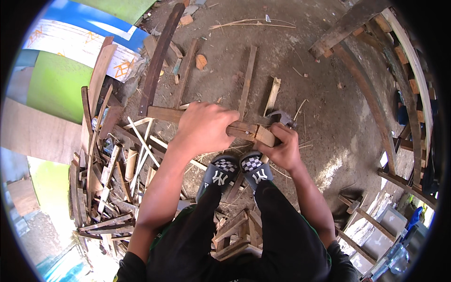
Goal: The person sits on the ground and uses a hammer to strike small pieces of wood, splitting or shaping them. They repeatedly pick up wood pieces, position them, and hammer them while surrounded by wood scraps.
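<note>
A brown wooden strip (163, 113) stretches crosswise in front of me, above my feet. My left hand (206, 123) is closed over its middle from above. At the strip's right end is a short, lighter wooden piece (266, 136), with a dark seam or crack where it meets the rest. A small nail head (247, 132) shows just left of that seam. My right hand (285, 145) closes its fingers and thumb around this end piece. Just beyond the right knuckles appears a metal claw hammer head (283, 118); the hand hides part of the hammer.
Scrap wood (110, 188) is heaped on the left, near painted boards (61, 80). Loose wooden strips (248, 80) lie on the dirt floor ahead. A timber frame (366, 98) stands at right. More wood pieces (235, 230) lie between my legs, behind my sandals (221, 171).
</note>
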`<state>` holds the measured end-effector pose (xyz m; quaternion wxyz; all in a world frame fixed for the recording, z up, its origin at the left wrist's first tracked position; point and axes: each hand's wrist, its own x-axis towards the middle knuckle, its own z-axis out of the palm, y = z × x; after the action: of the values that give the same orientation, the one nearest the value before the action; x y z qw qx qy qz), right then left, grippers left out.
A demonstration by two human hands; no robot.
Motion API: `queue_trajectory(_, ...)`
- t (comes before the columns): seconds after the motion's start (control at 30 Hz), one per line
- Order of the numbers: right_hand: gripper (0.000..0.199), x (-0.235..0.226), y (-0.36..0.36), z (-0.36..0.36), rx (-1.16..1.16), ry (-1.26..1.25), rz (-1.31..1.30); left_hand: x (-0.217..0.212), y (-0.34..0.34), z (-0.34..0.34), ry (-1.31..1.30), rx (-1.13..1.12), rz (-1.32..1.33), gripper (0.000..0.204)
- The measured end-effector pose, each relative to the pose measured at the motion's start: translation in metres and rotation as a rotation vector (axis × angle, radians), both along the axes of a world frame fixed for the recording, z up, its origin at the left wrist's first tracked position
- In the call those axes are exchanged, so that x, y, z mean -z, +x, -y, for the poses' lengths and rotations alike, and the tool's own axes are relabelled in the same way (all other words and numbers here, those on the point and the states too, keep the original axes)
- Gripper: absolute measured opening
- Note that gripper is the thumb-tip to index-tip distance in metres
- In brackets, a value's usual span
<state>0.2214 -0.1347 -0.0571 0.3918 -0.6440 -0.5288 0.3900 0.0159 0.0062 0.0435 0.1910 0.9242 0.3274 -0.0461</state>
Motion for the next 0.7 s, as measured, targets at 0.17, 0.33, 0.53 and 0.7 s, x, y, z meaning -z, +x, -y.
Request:
queue_trajectory(0.17,0.021,-0.035,0.006,0.006,-0.220,-0.504,-0.648,-0.002,0.000,0.001,-0.063,0.104,-0.017,0.021)
queue_trajectory(0.33,0.032,-0.027,0.021,-0.003,-0.214,-0.399,-0.397,0.010,0.004,0.000,-0.071,0.069,-0.031,0.023)
queue_trajectory(0.53,0.052,-0.030,0.004,0.024,0.163,0.262,0.584,0.007,0.005,0.003,0.018,0.043,0.095,0.028)
queue_trajectory(0.7,0.041,-0.036,0.006,0.021,0.055,0.036,0.185,0.006,0.002,0.005,0.060,0.024,0.163,0.030)
